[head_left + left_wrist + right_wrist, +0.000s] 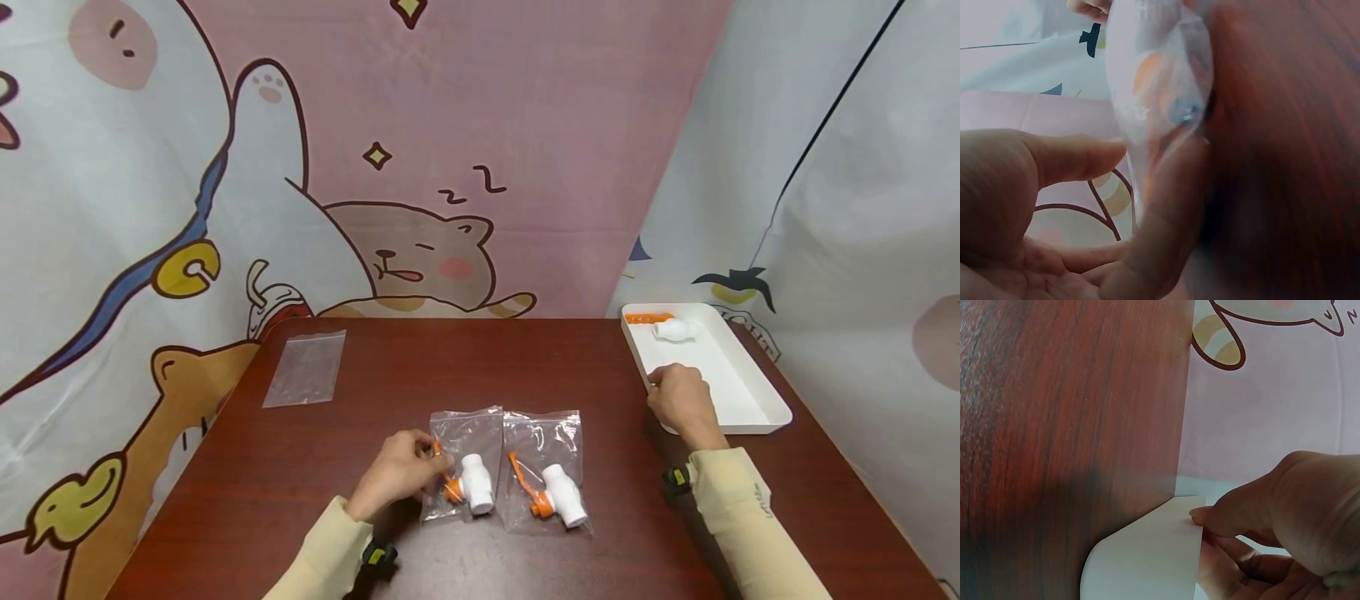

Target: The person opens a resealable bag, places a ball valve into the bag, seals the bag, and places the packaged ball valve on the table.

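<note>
In the head view, my left hand (401, 471) pinches the left edge of a clear zip bag (483, 429) holding a white plastic valve (477, 483) with an orange handle. The left wrist view shows thumb and forefinger on either side of this bag (1160, 37). Just right of it lies a second zip bag (543, 429) with a similar valve (564, 496). Over at the right, my right hand (684, 404) grips the near-left rim of a white tray (738, 396). The right wrist view shows the thumb on the tray's wall (1147, 562), the fingers partly hidden behind it.
Inside the tray's far end lie an orange strip-like piece (648, 318) and a white fitting (673, 330). A flat zip bag (306, 369) rests at the table's back left. Printed cloth (555, 167) hangs behind the brown table (465, 358).
</note>
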`<state>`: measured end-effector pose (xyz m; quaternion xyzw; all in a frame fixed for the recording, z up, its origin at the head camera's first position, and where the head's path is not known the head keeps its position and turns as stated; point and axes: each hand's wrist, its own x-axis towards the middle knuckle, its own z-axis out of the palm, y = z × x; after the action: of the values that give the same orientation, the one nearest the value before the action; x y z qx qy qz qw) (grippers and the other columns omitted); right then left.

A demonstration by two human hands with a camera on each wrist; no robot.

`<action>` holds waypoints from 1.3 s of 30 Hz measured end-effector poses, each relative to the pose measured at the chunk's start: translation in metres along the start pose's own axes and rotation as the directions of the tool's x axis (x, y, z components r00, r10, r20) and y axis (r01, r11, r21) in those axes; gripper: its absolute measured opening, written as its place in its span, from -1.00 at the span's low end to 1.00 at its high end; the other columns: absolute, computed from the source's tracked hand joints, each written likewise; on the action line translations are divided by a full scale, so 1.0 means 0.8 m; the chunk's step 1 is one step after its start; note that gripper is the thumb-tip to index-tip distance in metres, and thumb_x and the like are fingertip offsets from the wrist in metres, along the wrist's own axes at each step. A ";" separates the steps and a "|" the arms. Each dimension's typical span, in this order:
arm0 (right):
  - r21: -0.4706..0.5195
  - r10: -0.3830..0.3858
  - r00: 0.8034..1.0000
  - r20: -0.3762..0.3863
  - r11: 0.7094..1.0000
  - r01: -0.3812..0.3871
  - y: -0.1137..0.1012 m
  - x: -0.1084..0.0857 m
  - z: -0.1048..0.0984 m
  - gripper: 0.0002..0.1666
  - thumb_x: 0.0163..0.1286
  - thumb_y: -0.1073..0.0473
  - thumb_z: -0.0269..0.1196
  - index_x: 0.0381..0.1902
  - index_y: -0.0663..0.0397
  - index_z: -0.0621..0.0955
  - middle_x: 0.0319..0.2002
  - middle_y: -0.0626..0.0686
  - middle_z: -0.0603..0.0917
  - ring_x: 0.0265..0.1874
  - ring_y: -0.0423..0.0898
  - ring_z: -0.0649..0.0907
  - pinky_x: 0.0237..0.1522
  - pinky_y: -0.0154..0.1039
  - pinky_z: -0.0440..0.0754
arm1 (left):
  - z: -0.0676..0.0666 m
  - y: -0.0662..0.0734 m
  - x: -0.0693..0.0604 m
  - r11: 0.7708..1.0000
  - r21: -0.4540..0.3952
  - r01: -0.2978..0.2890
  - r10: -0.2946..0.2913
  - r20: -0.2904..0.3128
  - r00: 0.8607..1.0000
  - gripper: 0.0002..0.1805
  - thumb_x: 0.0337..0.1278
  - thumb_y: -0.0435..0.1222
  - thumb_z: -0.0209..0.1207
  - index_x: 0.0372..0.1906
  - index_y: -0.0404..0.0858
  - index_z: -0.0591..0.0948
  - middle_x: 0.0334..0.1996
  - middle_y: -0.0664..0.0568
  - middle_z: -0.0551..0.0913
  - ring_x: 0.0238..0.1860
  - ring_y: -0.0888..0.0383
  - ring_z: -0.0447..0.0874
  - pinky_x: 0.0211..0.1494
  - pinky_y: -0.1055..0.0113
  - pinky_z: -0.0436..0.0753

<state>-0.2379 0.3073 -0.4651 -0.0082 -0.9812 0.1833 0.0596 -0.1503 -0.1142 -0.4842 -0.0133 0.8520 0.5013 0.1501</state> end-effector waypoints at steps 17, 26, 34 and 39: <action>0.006 -0.026 0.999 -0.020 1.000 0.026 0.001 0.001 0.002 -0.70 0.18 0.39 0.16 -0.20 0.42 0.75 -0.22 0.41 0.77 -0.25 0.35 0.74 -0.26 0.22 0.69 | -0.045 0.001 0.019 0.936 0.328 -0.127 0.181 -0.139 0.974 -0.41 0.27 0.02 0.32 0.25 -0.25 0.59 -0.16 -0.02 0.74 -0.17 0.13 0.68 -0.07 0.14 0.65; -0.002 -0.037 0.999 -0.030 0.999 0.037 0.003 0.001 0.004 -0.68 0.15 0.40 0.15 -0.19 0.41 0.75 -0.20 0.41 0.77 -0.22 0.39 0.73 -0.22 0.26 0.68 | -0.090 -0.005 0.046 0.908 0.372 -0.194 0.255 -0.124 0.959 -0.28 0.34 0.18 0.21 0.37 -0.23 0.50 0.36 -0.19 0.54 0.36 -0.20 0.52 0.34 -0.19 0.52; 0.003 -0.031 0.999 -0.021 1.000 0.031 0.005 0.001 0.006 -0.68 0.18 0.40 0.15 -0.18 0.43 0.74 -0.19 0.41 0.76 -0.21 0.39 0.73 -0.21 0.26 0.68 | -0.139 -0.032 0.082 0.886 0.372 -0.276 0.333 -0.099 0.938 -0.25 0.37 0.16 0.20 0.50 -0.12 0.37 0.51 -0.19 0.32 0.53 -0.27 0.22 0.47 -0.35 0.29; 0.003 -0.030 0.999 -0.038 1.000 0.030 0.007 0.001 0.007 -0.67 0.18 0.38 0.14 -0.17 0.42 0.74 -0.18 0.41 0.76 -0.20 0.39 0.73 -0.19 0.28 0.68 | -0.172 -0.049 0.102 0.871 0.416 -0.263 0.327 -0.090 0.941 -0.21 0.39 0.12 0.19 0.54 -0.17 0.30 0.57 -0.26 0.20 0.59 -0.31 0.00 0.52 -0.39 0.13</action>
<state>-0.2396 0.3102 -0.4723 0.0032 -0.9796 0.1840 0.0809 -0.2549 -0.2414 -0.4776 0.1084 0.9371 0.3319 0.0035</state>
